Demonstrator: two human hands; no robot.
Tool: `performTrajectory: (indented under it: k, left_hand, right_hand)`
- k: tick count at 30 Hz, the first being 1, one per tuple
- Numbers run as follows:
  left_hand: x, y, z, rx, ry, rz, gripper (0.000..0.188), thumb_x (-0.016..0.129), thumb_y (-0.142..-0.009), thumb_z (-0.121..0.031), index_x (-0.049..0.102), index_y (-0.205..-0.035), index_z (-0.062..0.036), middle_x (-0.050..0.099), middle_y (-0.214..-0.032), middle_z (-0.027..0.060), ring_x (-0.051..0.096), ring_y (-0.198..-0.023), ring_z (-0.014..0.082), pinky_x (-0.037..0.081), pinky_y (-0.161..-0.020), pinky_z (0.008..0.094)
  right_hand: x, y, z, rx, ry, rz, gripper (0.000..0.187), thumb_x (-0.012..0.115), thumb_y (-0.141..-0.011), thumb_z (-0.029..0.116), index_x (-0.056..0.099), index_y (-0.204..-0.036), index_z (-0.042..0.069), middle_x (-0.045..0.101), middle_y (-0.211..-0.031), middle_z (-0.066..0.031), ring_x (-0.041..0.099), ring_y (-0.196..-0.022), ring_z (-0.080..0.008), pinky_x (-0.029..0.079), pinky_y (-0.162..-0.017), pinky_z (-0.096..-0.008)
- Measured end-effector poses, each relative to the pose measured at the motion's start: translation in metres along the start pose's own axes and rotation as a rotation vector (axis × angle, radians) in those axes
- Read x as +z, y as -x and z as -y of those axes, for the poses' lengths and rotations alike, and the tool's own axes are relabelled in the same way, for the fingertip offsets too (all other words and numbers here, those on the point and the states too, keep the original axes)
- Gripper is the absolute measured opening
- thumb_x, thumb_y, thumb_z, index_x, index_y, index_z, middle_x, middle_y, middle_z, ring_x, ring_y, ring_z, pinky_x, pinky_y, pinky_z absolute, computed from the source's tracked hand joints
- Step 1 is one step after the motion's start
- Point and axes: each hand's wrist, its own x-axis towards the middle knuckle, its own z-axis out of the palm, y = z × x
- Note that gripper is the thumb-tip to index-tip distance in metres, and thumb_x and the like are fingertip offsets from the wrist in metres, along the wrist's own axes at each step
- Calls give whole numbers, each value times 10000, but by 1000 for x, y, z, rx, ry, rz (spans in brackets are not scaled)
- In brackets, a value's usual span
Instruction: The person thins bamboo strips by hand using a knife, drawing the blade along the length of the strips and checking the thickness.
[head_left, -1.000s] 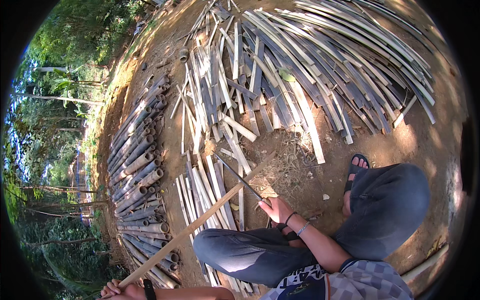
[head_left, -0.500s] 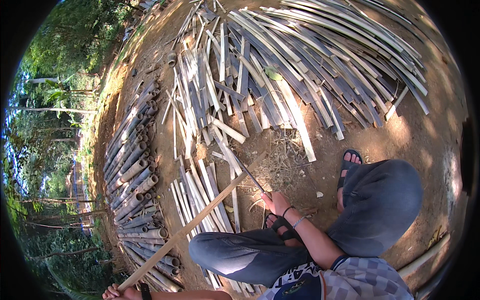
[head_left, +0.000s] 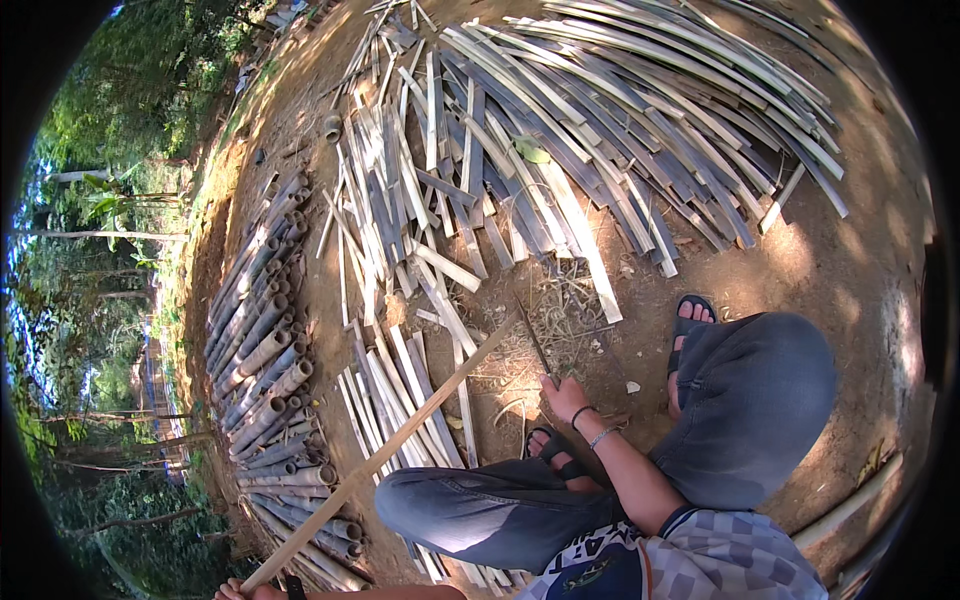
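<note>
My left hand (head_left: 250,590), at the lower left rim, is closed around the near end of a long bamboo strip (head_left: 390,445). The strip slants up across my bent left leg toward the middle of the view. In my right hand (head_left: 566,397) is a knife (head_left: 534,345) with a long, narrow dark blade, its handle mostly covered by my fingers. The blade points up and left, by the strip's far end; whether they touch I cannot tell. Thin curled shavings (head_left: 575,300) lie on the dirt beyond the blade.
A big heap of split bamboo slats (head_left: 600,130) spreads across the far side. A smaller bundle of slats (head_left: 400,390) lies by my left knee. Stacked bamboo poles (head_left: 265,350) line the left, before trees. Another pole (head_left: 850,505) lies at the lower right.
My right hand has moved slightly right and away from me, bringing the knife from across the strip to its far tip. The blade now stands steeper. My left hand still grips the strip.
</note>
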Motion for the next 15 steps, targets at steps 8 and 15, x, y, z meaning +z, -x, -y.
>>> performTrajectory:
  k: [8,15]
  left_hand:
    - [-21,-16,3,-94,65,35,604,466,-875,-627,461,-517,-141,437,-442,-45,411,-329,115,380,-316,219]
    - [-31,-16,1,4,-113,44,512,380,-973,-510,415,-658,-108,338,-529,-15,324,-430,80,321,-420,185]
  right_hand:
    - [2,14,18,-161,155,92,654,493,-895,534,596,-691,-79,563,-639,-305,615,-715,-459,456,-625,-503]
    - [-15,68,84,29,-45,492,648,459,-913,534,618,-738,-69,601,-707,-316,621,-757,-466,497,-679,-502]
